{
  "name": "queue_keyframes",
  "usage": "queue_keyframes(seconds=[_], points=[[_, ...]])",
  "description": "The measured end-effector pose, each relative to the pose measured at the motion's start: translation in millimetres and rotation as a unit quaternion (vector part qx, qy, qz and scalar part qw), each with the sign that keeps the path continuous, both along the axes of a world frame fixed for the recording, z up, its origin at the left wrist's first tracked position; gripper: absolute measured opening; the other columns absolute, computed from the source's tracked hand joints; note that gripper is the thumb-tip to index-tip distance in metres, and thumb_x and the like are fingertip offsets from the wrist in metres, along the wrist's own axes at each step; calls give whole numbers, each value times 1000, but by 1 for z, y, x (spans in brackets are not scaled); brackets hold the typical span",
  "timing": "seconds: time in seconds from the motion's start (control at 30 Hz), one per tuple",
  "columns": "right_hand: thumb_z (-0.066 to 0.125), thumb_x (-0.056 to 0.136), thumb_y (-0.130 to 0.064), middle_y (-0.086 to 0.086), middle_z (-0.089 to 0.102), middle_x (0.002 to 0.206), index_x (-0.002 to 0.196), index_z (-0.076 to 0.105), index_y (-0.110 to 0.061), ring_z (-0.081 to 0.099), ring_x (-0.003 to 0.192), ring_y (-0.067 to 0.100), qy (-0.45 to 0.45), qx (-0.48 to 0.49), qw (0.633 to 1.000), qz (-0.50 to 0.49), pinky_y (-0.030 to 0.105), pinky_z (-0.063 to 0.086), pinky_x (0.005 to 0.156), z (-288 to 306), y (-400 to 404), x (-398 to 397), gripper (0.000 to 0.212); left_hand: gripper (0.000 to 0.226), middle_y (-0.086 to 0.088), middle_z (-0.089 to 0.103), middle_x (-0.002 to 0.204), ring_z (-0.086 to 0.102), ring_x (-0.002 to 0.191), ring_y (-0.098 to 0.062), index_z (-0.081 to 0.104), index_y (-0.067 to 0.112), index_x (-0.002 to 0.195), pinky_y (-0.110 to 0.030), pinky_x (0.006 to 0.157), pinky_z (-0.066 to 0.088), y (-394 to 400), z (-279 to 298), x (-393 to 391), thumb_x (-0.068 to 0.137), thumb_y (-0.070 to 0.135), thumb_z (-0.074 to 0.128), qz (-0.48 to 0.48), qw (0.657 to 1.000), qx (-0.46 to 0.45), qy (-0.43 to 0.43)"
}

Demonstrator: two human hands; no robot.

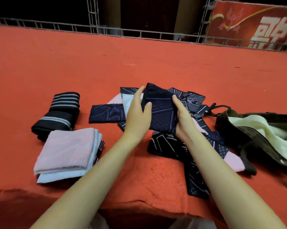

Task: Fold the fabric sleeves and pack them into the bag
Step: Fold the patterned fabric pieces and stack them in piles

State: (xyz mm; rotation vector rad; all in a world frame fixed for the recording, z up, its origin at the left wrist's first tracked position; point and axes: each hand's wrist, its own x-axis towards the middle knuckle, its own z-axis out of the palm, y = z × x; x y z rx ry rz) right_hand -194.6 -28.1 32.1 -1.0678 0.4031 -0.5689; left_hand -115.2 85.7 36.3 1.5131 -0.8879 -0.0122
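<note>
Both hands hold a folded navy sleeve with purple lines (161,109) just above a loose pile of patterned sleeves (194,103). My left hand (137,114) grips its left edge, thumb in front. My right hand (184,119) pinches its right edge. A dark olive bag (235,126) lies open at the right, with pale green cloth (258,126) inside. At the left sit a folded pink and light blue stack (68,149) and folded black sleeves with grey stripes (60,113).
Everything lies on a red cloth-covered table (139,63). A metal truss rail (106,30) runs along the far edge, with a red banner (255,25) behind at the right. The table's front edge (139,207) is close to my arms.
</note>
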Motion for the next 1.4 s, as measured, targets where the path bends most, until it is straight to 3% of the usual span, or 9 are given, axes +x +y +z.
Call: queue_keyframes(seconds=[0.13, 0.23, 0.43, 0.6, 0.73, 0.9, 1.07, 1.3, 1.4], points=[[55, 93, -37, 15, 71, 105, 112, 66, -6, 69, 95, 29, 9, -2, 1000, -10, 43, 56, 86, 25, 43, 17, 38, 60, -12, 50, 133, 48, 120, -28, 29, 22, 146, -37, 100, 38, 48, 27, 22, 90, 5, 44, 45, 996, 66, -26], [62, 90, -33, 12, 72, 101, 105, 68, -7, 68, 96, 29, 63, -93, 993, -22, 41, 53, 91, 27, 78, 36, 31, 63, -15, 51, 131, 48, 118, -30, 26, 23, 147, -36, 93, 38, 92, 35, 42, 88, 8, 42, 82, 988, 124, -35], [48, 95, -41, 4, 61, 79, 75, 58, -19, 59, 72, 22, 161, -260, 951, 41, 29, 47, 66, 20, 149, 65, 31, 64, -9, 46, 140, 48, 123, -27, 27, 21, 147, -35, 95, 40, 175, 17, 70, 85, 24, 43, 148, 964, 215, -45], [28, 90, -65, 7, 64, 104, 100, 59, -13, 60, 96, 26, 314, -530, 785, 67, 36, 46, 83, -26, 176, 81, 61, 63, -18, 37, 134, 42, 118, -35, 22, 20, 148, -43, 88, 41, 213, -22, 71, 92, 24, 49, 229, 880, 403, -100], [23, 90, -70, 6, 56, 92, 83, 54, -14, 53, 84, 24, 344, -527, 775, 59, 36, 42, 78, -31, 165, 71, 64, 59, -15, 35, 135, 29, 125, -34, 32, 17, 144, -47, 95, 36, 210, -27, 68, 89, 21, 53, 263, 846, 430, -171], [34, 95, -51, 15, 65, 81, 77, 58, -4, 60, 75, 30, 327, -498, 802, -31, 42, 50, 79, -18, 105, 37, 56, 53, -13, 41, 130, 36, 121, -35, 46, 17, 135, -47, 93, 37, 166, -3, 45, 83, 16, 56, 228, 874, 327, -277], [46, 92, -29, 2, 45, 59, 59, 38, -16, 46, 67, 25, 361, -519, 762, -142, 35, 30, 57, -18, 37, -14, 36, 47, -12, 45, 125, 40, 117, -32, 49, 16, 133, -39, 98, 36, 93, 2, 8, 86, 14, 52, 98, 942, 249, -203], [48, 87, -22, 18, 60, 74, 58, 53, -12, 57, 83, 39, 408, -495, 732, -230, 36, 41, 66, -43, -46, -59, 31, 45, -18, 50, 122, 47, 117, -33, 51, 13, 131, -38, 101, 37, -4, -39, -23, 86, 11, 48, -4, 958, 272, -91], [43, 95, -29, 24, 65, 103, 84, 69, -5, 57, 101, 40, 453, -436, 749, -208, 39, 45, 85, -55, -73, -59, 38, 44, -20, 51, 122, 48, 116, -35, 51, 11, 130, -38, 101, 36, -37, -56, -22, 87, 10, 47, 1, 959, 274, -77]])
